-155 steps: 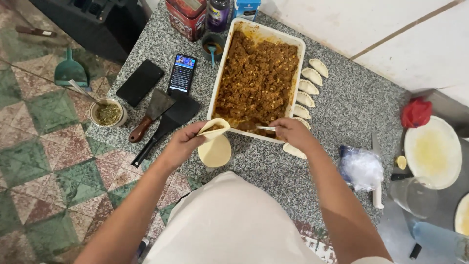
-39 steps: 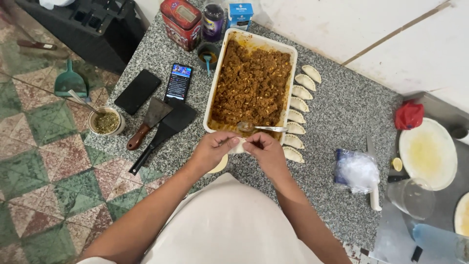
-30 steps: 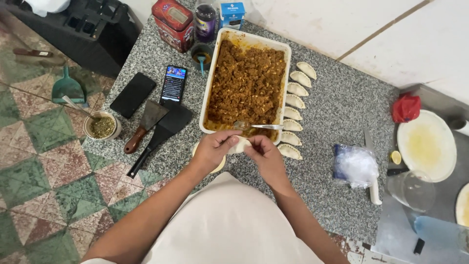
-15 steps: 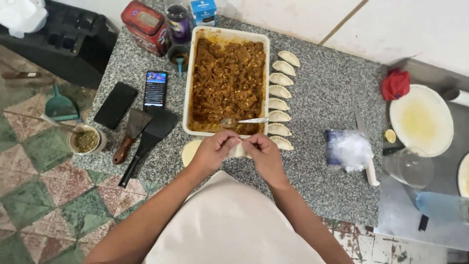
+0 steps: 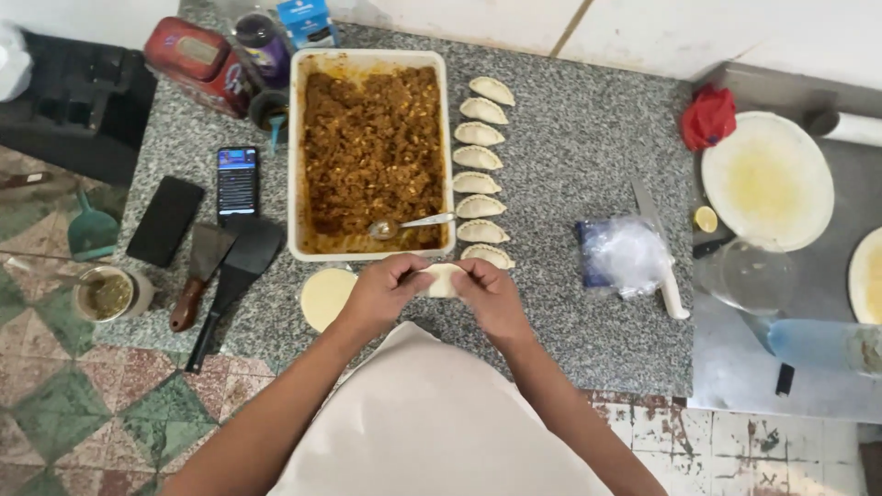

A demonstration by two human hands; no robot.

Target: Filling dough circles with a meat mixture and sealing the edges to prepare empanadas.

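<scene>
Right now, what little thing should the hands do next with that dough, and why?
Probably set the folded dough piece down at the near end of the row of filled pastries. Both the left hand and right hand pinch it folded shut, and the row beside the filling tray ends just above them.

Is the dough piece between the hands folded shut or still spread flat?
Folded. The dough piece shows as a small closed lump pinched between the left hand and right hand; the round disc beside lies flat.
</scene>
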